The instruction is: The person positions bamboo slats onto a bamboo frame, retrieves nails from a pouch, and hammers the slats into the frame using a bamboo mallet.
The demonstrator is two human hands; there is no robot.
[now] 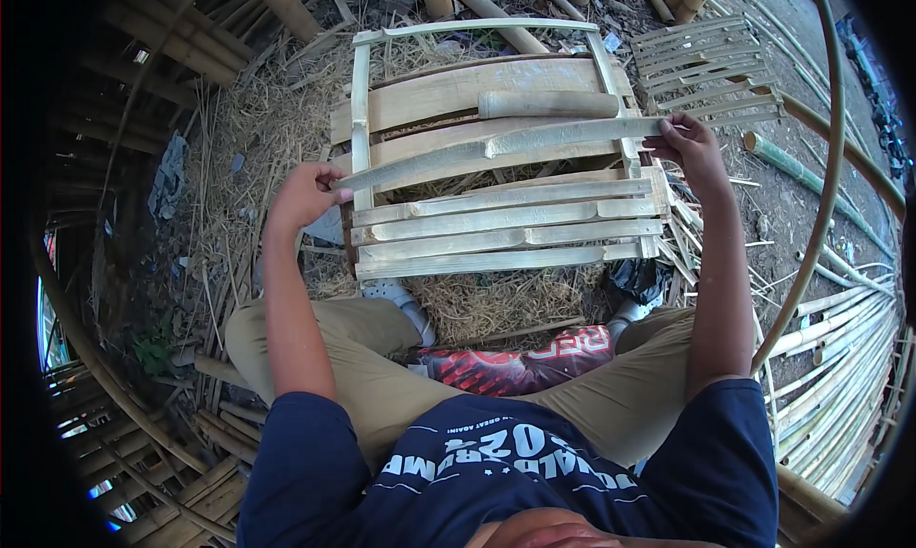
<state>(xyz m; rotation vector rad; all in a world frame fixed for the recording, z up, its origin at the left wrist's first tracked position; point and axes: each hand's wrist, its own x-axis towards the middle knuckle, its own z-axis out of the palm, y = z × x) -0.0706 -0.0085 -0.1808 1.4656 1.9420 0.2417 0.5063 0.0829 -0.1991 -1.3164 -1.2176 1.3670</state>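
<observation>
Outdoor yard, dirt ground (pixel 792 214) littered with straw and bamboo poles, a bamboo slat frame (pixel 496 214) on it. Left hand (pixel 305 193) and right hand (pixel 689 145) each closed round an end of a split bamboo strip (pixel 496 147), held level just above the frame

Likely an outdoor bamboo workshop: stacked poles (pixel 840 357), straw-strewn ground (pixel 258 119).
</observation>
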